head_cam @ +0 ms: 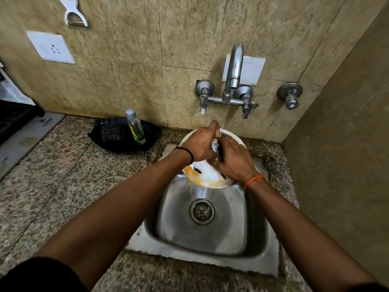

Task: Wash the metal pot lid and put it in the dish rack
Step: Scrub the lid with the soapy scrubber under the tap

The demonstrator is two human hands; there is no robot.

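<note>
Two bare hands work over one steel sink (210,232), entries listed largest first.

Granite counter (63,186): surrounds the sink; carries a black tray (117,144) behind-left, with a clear bottle (135,127) standing in it, near enough to reach, likely the soap.

Sink: square steel basin, drain at centre; yellowish runoff trails down its back wall toward the drain.

Wall tap (232,81): spout running, a thin stream falling onto the work. Placement suggests scrubbing under the flow, so loosened residue drains straight off.

Metal pot lid (202,175): held tilted over the back of the basin, near edge lowest, coated with white foam and orange-yellow residue. The tilt probably lets water sheet off.

Left hand (200,144): forearm reaching in from lower left, wrist with a dark band; fingers curled closed over the lid's upper part, steadying it.

Right hand (233,161): forearm from lower right, orange thread at the wrist; fingers closed on a dark scrubber (217,149) pressed to the lid's face.

Dish rack: a dark grid at the far left edge may be it; cannot tell. Lid is not yet racked; washing appears midway.
</note>
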